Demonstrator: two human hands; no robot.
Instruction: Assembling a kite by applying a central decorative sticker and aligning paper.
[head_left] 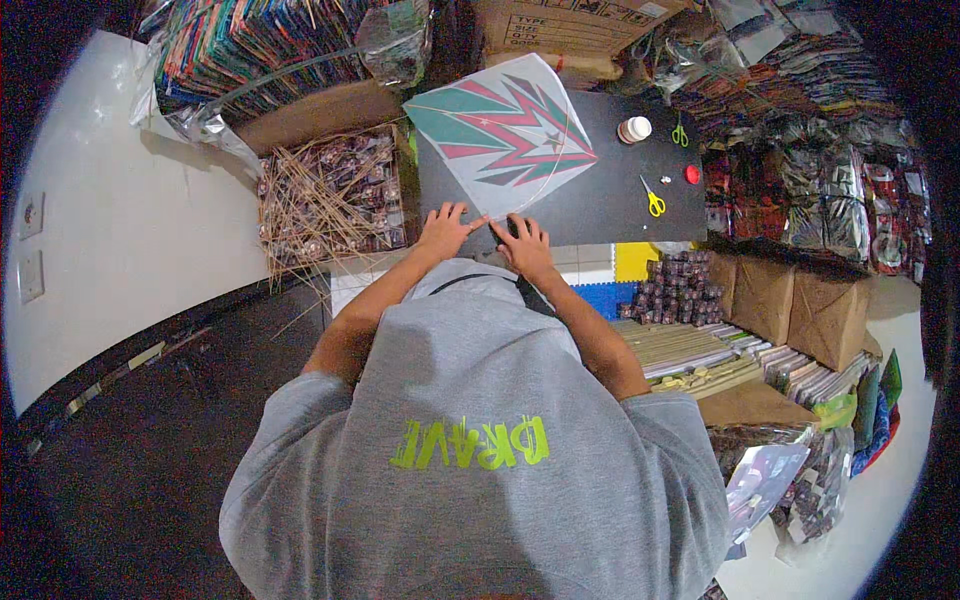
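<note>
A diamond-shaped paper kite point(500, 130), white with green, red and grey pointed shapes and a star, lies on the dark table point(610, 215). A thin bent stick curves across its right part. Both hands are at the kite's near corner. My left hand point(445, 235) has its fingers apart, one digit reaching to the corner from the left. From the right, my right hand point(527, 248) touches near the same corner, fingers spread. Whether either one pinches the paper edge is too small to see.
Right of the kite are a white jar point(634, 129), a red lid point(692, 175), yellow scissors point(655, 203) and green scissors point(679, 132). A box of thin sticks point(320, 205) stands left. Stacked kites point(270, 60) and a cardboard box point(560, 30) line the back; wrapped bundles point(820, 200) stand right.
</note>
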